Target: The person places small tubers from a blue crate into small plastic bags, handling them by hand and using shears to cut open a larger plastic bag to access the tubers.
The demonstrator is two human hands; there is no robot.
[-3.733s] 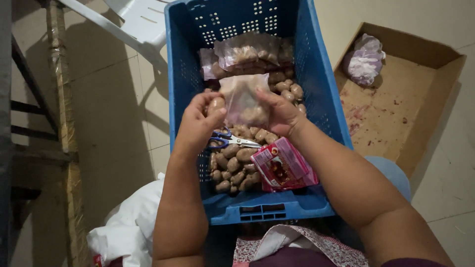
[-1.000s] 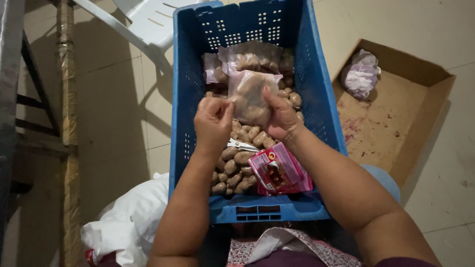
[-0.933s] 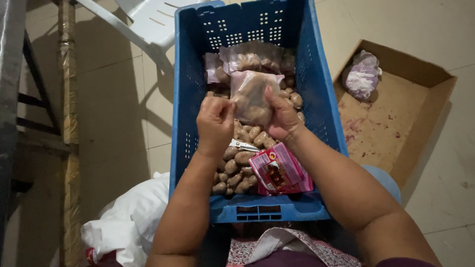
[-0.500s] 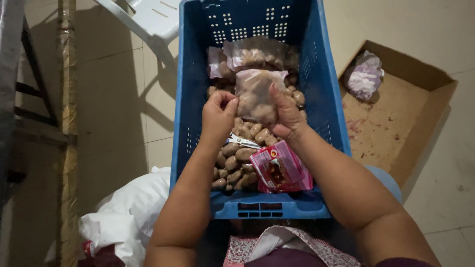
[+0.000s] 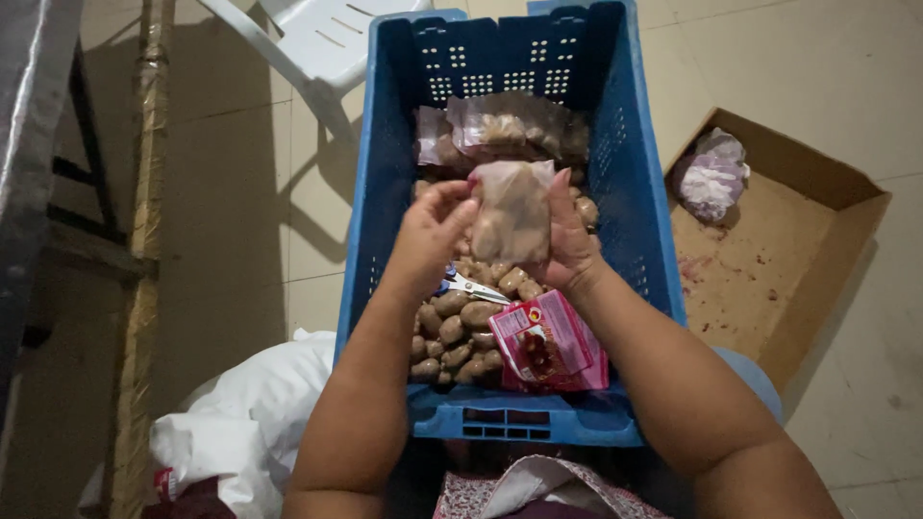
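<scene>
Since half a second ago, both hands have lifted the small clear plastic bag [image 5: 512,211] of brown nuts slightly higher over the perforated blue plastic crate [image 5: 635,192]. The left hand [image 5: 428,235] pinches the bag's top corner, the right hand [image 5: 569,252] is clamped on its side. Beneath lie loose nuts [image 5: 461,322], a glossy red packet [image 5: 553,341] and scissors [image 5: 471,285].

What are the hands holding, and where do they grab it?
Both hands, left hand and right hand, hold a small clear bag of brown nuts by its sides.
</scene>
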